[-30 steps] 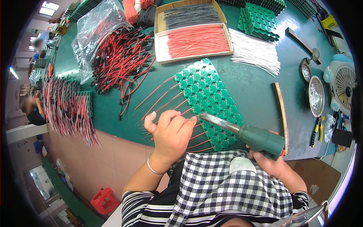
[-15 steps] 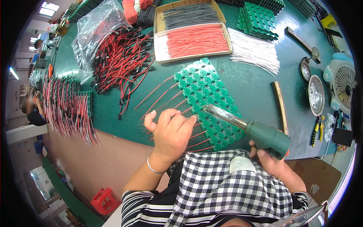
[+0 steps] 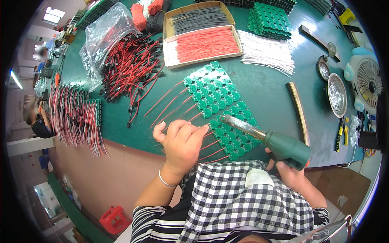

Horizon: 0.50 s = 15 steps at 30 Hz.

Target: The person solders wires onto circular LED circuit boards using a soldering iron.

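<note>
A sheet of round green circuit boards (image 3: 221, 90) lies on the table before me, with red wires (image 3: 168, 96) running out from its left edge. My left hand (image 3: 181, 141) is at that edge, thumb and forefinger pinched on a thin red wire; the fingertips partly hide it. My right hand (image 3: 289, 170) is wrapped round the green handle of a soldering iron (image 3: 279, 146). The iron's metal barrel points left over the sheet, its tip close to the edge near my left fingertips. Whether the tip touches a board I cannot tell.
Behind the sheet stand boxes of red wires (image 3: 206, 44) and black wires (image 3: 200, 19), beside loose white wires (image 3: 267, 52). A red-and-black wire heap (image 3: 129, 67) lies left. To the right are a metal bar (image 3: 299, 113), metal dish (image 3: 337, 95), pliers (image 3: 338, 137) and fan (image 3: 366, 83).
The iron's tip has shifted slightly right and nearer over the sheet. My left hand keeps its pinch at the edge. The whole view has moved a little.
</note>
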Each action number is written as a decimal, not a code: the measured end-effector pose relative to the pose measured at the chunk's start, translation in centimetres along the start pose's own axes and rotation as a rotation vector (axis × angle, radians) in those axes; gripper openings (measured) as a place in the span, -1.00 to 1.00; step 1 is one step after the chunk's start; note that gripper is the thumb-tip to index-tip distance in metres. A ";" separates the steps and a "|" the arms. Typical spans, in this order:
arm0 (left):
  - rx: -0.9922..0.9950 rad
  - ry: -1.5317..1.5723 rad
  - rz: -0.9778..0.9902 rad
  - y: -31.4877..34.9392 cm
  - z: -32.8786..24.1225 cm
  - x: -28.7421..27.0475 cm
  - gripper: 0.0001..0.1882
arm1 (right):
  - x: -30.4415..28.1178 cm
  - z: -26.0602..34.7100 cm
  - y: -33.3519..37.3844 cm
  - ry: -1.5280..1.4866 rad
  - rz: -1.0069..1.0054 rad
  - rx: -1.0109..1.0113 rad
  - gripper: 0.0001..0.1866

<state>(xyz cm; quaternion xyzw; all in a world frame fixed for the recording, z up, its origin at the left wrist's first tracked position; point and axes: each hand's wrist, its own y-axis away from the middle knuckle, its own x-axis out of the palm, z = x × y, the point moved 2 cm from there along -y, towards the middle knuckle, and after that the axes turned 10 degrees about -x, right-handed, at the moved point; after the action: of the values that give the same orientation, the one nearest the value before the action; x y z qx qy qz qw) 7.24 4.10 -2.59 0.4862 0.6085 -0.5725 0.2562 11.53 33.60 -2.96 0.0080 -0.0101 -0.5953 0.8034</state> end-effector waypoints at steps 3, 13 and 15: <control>0.003 0.019 0.002 -0.4 0.4 0.3 -0.77 | 0.6 0.3 0.1 -0.013 -0.007 0.011 -0.62; 0.006 0.019 0.001 -0.8 0.6 0.8 -0.80 | 0.7 -0.9 0.0 0.165 0.069 0.011 -0.58; 0.010 0.024 -0.004 -0.7 0.5 0.9 -0.81 | 1.1 -0.4 -0.3 0.103 0.037 0.052 -0.59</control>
<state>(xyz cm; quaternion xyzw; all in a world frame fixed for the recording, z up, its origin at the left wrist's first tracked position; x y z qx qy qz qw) 6.12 3.93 -3.14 0.4928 0.6098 -0.5702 0.2453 11.58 32.46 -3.38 0.0592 0.0155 -0.5788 0.8131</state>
